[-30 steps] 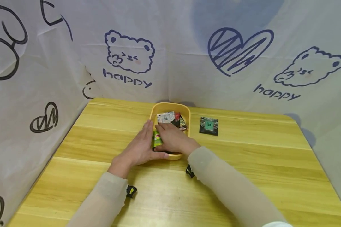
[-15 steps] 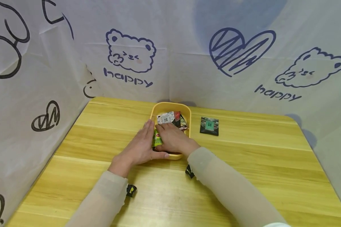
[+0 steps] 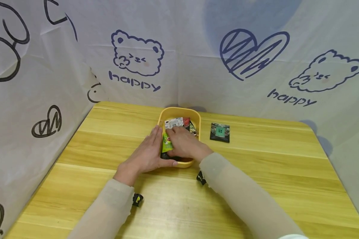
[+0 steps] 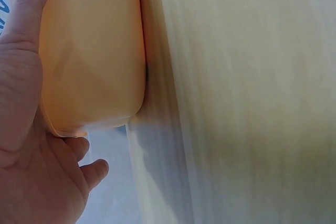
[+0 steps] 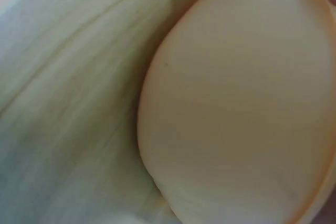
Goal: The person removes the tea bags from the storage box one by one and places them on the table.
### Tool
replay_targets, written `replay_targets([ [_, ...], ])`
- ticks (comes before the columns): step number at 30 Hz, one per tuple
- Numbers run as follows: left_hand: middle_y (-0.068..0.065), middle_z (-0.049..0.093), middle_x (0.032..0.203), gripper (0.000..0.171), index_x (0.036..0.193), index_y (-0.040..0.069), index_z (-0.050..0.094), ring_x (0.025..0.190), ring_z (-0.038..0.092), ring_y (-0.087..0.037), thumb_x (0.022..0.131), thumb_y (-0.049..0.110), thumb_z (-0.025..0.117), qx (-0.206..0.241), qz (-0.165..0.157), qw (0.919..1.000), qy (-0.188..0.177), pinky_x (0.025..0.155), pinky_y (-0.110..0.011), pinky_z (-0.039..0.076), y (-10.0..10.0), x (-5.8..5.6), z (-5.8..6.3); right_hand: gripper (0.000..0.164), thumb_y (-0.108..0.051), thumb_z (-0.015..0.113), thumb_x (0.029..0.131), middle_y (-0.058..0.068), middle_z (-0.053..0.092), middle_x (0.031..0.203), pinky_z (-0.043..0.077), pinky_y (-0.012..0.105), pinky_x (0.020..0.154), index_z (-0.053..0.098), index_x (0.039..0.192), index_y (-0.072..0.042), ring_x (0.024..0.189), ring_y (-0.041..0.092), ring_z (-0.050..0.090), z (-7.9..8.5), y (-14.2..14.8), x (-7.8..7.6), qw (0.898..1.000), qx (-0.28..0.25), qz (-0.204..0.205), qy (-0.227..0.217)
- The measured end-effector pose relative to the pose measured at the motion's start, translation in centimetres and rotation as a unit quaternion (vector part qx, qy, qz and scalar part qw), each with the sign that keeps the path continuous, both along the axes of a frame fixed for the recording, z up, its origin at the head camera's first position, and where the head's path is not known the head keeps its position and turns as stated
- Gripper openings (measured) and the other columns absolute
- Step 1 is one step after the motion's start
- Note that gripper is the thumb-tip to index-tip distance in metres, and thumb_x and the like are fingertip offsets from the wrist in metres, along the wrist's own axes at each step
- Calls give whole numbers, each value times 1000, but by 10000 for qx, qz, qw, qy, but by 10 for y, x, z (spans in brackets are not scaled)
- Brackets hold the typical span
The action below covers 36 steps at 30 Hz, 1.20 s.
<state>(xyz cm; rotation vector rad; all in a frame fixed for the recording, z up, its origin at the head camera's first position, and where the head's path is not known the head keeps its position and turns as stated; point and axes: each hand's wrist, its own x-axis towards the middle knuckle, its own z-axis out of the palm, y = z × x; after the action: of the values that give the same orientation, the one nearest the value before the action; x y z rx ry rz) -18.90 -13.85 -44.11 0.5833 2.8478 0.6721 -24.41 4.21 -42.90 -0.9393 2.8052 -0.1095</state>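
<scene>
A yellow plastic box (image 3: 179, 110) stands at the back of the table with several small sachets inside. My left hand (image 3: 143, 154) lies along its left wall, fingers extended, thumb across the front rim. In the left wrist view, that thumb runs along the rim of the box (image 4: 94, 45). My right hand (image 3: 185, 142) reaches into the box and pinches a green tea sachet (image 3: 167, 144) between fingers and thumb. Behind it lie a white-and-black sachet (image 3: 174, 122) and a red one (image 3: 186, 122). The right wrist view shows mostly the outer wall of the box (image 5: 236, 98).
To the right of the box, a black sachet with a green label (image 3: 219, 132) lies flat on the wooden table (image 3: 272, 166). A white cloth (image 3: 194, 76) with drawings hangs close behind the table's back edge, and another stretch runs along the left.
My right hand has shifted slightly right and back inside the box, and the green sachet has moved and tilted with it. The left hand has kept its place.
</scene>
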Motion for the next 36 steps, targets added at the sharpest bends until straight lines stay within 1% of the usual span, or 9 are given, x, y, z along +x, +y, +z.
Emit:
replay_targets([
  [6, -21, -10, 176, 142, 168, 2, -6, 164, 5, -33, 80, 84, 70, 100, 22, 9999, -53, 131, -53, 20, 1, 1, 0, 95, -49, 81, 90, 18, 48, 159, 34, 49, 127, 39, 161, -1, 149, 36, 44, 11, 7, 0, 9998, 85, -107, 125],
  [9, -21, -10, 176, 142, 168, 3, -7, 164, 8, -35, 80, 83, 71, 143, 20, 9999, -78, 131, -53, 21, 1, 1, 0, 93, -48, 82, 90, 18, 49, 158, 35, 49, 126, 41, 159, -3, 148, 35, 46, 18, 14, 0, 9997, 77, -139, 173],
  [15, -18, -12, 177, 144, 169, 7, -9, 164, 9, -37, 78, 85, 71, 220, 85, 9995, -201, 131, -53, 22, 1, 1, 0, 91, -42, 84, 90, 17, 48, 158, 35, 48, 127, 37, 159, -5, 147, 34, 46, 35, 36, 2, 9991, -266, -255, 213],
  [18, -16, -13, 177, 145, 169, 9, -11, 164, 10, -37, 77, 85, 71, 241, 150, 9992, -289, 131, -53, 22, 2, 1, 0, 92, -40, 84, 90, 18, 46, 159, 36, 50, 126, 34, 160, -5, 147, 35, 46, 45, 51, 2, 9977, -505, -401, 213],
  [20, -15, -13, 177, 145, 169, 10, -11, 163, 11, -38, 76, 86, 72, 253, 172, 9991, -303, 130, -53, 23, 2, 0, -1, 93, -39, 83, 90, 18, 43, 162, 35, 51, 126, 32, 161, -5, 150, 36, 43, 51, 65, 1, 9964, -634, -525, 212],
  [23, -14, -14, 177, 147, 169, 11, -12, 163, 12, -39, 75, 87, 71, 246, 208, 9990, -318, 130, -53, 23, 3, 0, -1, 94, -36, 83, 90, 20, 40, 164, 33, 54, 127, 32, 162, -3, 152, 39, 39, 62, 88, -3, 9938, -833, -718, 176],
  [26, -12, -16, 177, 148, 169, 11, -12, 163, 13, -40, 74, 88, 72, 242, 253, 9988, -349, 130, -54, 23, 3, 0, 0, 94, -34, 84, 89, 21, 40, 164, 35, 57, 125, 34, 162, -3, 151, 41, 39, 68, 115, -8, 9913, -967, -868, 232],
  [30, -10, -18, 177, 148, 169, 10, -10, 162, 15, -42, 73, 87, 73, 258, 301, 9984, -394, 129, -54, 25, 2, 2, 0, 91, -32, 84, 88, 23, 42, 163, 35, 60, 123, 38, 160, -1, 148, 46, 40, 67, 153, -15, 9900, -884, -1063, 298],
  [36, -9, -20, 176, 148, 169, 11, -11, 162, 15, -44, 74, 87, 73, 306, 327, 9980, -451, 129, -55, 26, 1, 2, 0, 90, -26, 83, 89, 30, 39, 163, 27, 64, 126, 37, 159, 5, 149, 53, 34, 54, 198, -23, 9881, -606, -1411, 17],
])
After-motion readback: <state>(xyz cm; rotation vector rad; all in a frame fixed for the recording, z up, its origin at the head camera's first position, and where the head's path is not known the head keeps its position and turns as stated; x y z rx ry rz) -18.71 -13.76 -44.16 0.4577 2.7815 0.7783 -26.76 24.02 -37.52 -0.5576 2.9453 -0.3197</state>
